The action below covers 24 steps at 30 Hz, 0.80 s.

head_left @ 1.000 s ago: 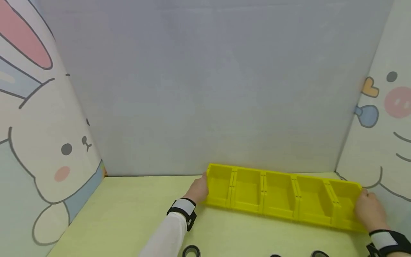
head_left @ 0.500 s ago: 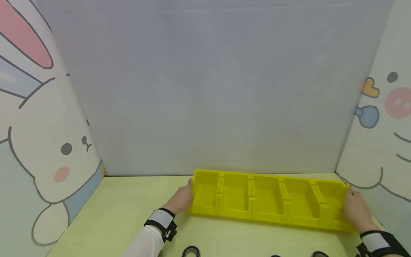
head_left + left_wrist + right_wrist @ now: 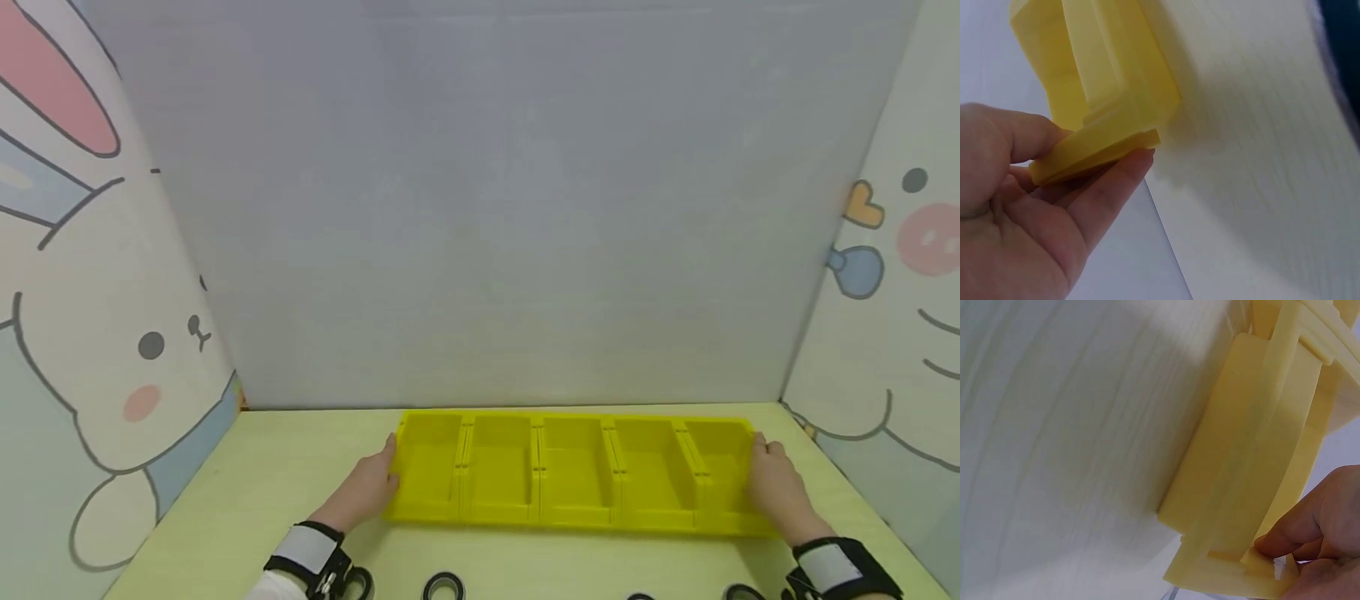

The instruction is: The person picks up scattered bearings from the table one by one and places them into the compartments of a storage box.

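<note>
Your long yellow plastic tray of 5 open-topped bins sits on the pale green table, lying parallel to the table's far edge and close to it, roughly centred between the left and right edges, with a bare strip of table on either side.

Your left hand has the tray's left end. In the left wrist view the thumb lies on top of the end flange and the fingers run beneath it, so the flange is pinched between them. Your right hand has the right end; the right wrist view shows fingertips curled onto the lip of that end wall, clamped on the plastic.

Judging by its thin walls and empty compartments, the tray should be light, and the moulded ribs between bins should keep it fairly stiff. Still, it is long, so expect some sag or twist if you lift 1 end alone. The plastic looks smooth and glossy, so a flat press may slip; you are better off hooking the end flanges as you do now, 1 hand at each end, and keeping both ends level.

Along the table's near edge lie several small black rings, well apart from the tray.
</note>
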{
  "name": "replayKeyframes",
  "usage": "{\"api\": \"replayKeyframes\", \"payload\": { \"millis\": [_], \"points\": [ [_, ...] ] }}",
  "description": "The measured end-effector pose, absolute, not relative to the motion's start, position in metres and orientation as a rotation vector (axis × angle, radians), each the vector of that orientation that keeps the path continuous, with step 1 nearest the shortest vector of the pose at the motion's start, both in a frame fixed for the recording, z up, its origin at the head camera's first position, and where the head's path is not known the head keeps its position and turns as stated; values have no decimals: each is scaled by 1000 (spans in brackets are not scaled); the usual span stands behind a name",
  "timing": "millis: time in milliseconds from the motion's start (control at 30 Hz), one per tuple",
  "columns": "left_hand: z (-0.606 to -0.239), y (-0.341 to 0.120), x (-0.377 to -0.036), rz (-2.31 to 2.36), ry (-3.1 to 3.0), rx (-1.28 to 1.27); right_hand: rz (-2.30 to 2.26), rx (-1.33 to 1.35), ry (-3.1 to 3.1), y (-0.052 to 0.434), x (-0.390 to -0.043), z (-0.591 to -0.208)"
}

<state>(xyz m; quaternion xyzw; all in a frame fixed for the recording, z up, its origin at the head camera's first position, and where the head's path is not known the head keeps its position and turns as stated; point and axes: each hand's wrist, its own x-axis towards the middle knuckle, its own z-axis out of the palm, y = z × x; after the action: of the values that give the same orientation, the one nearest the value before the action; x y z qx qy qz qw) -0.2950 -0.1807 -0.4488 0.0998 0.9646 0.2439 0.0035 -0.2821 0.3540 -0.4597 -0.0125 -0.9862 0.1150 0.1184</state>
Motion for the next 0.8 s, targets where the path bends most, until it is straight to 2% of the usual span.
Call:
{"api": "replayKeyframes", "payload": {
  "millis": [367, 800],
  "points": [
    [-447, -214, -275, 769, 3021, 222, 388, 67, -2897, 322, -282, -460],
    [-451, -227, -272, 743, 3011, 173, 377, 128, -2984, 315, -285, -455]
  ]
}}
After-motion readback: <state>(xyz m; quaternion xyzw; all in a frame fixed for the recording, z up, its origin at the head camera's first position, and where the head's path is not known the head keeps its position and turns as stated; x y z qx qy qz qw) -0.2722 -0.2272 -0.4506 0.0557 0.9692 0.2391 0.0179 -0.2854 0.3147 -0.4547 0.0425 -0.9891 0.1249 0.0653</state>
